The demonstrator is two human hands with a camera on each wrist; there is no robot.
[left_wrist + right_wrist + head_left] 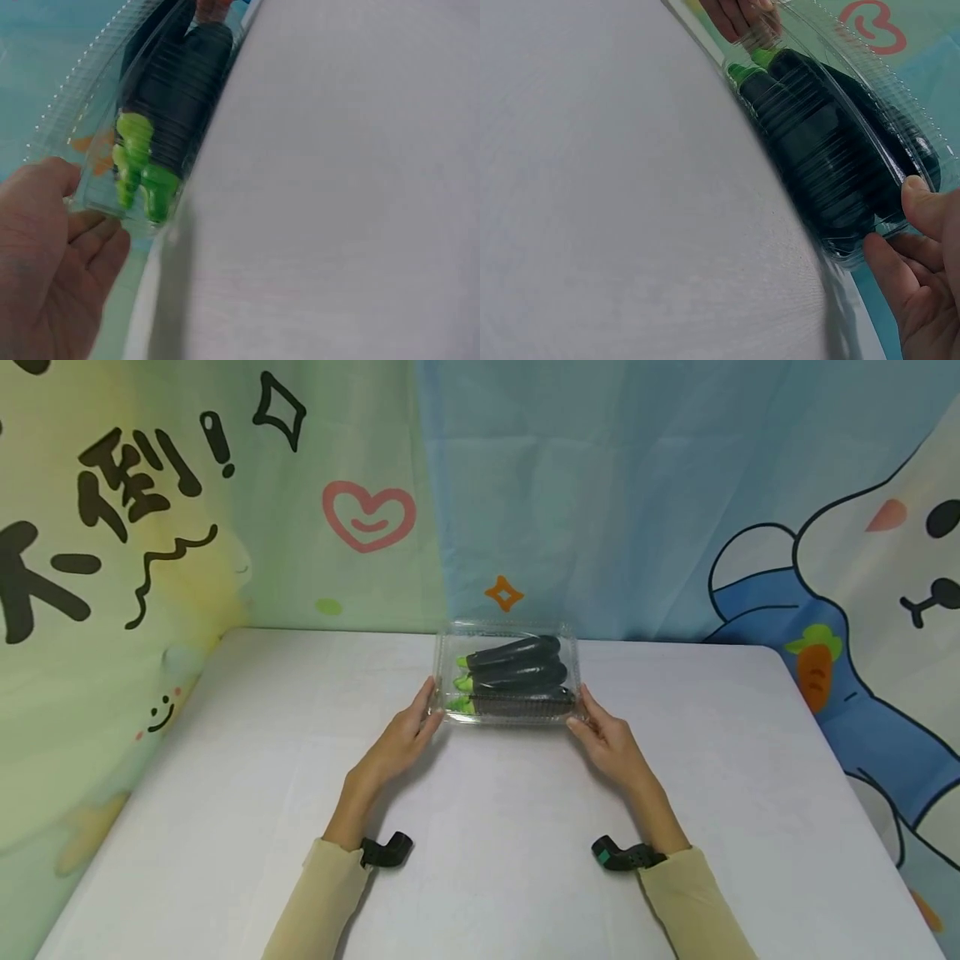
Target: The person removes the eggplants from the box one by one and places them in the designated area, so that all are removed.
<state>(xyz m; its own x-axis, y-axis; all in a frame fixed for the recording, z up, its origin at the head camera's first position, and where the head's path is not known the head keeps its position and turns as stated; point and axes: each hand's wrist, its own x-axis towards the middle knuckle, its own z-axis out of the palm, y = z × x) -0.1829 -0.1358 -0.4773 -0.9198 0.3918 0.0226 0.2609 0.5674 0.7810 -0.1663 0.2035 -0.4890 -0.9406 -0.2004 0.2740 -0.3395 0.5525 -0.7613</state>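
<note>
A clear plastic clamshell box (445,652) is near the far edge of the table, its lid closed. Through its walls show three dark eggplants (519,675) with bright green stem ends, lying side by side and pointing left. My left hand (396,742) holds the box at its left end, thumb at the near corner. At the opposite end, my right hand (617,750) grips the other near corner. The right wrist view shows the thumb (919,202) on the lid's edge and the fingers low at the end wall. Green stems (150,172) lie nearest the left hand.
A white tabletop (510,852) spreads beneath both forearms. Behind it hangs a printed cloth backdrop (600,510) with a heart and cartoon figures. Each wrist wears a black camera band (388,850), just beyond a beige sleeve (324,893).
</note>
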